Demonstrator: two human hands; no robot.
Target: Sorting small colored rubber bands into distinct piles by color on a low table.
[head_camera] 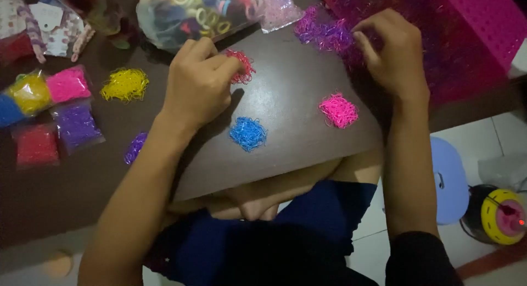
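A: Status on the sort?

B: 5 single-colour piles of tiny elastic bands sat on the brown board [307, 137]: yellow pile [125, 84], red pile [240, 65], blue pile [247, 133], pink pile [338, 110], small purple pile [134, 147]. Left hand [197, 82] had fingers pinched together at the red pile's edge. Right hand [392, 52] had fingertips closed in the mixed purple-pink heap [326, 36], so plenty looked unsorted.

A: Blind spots?

B: Couldn't tell whether the right fingers actually gripped any bands. The pink basket [483, 22] was cut off at the frame edge. Filled packets [49, 107] at left were blurred.
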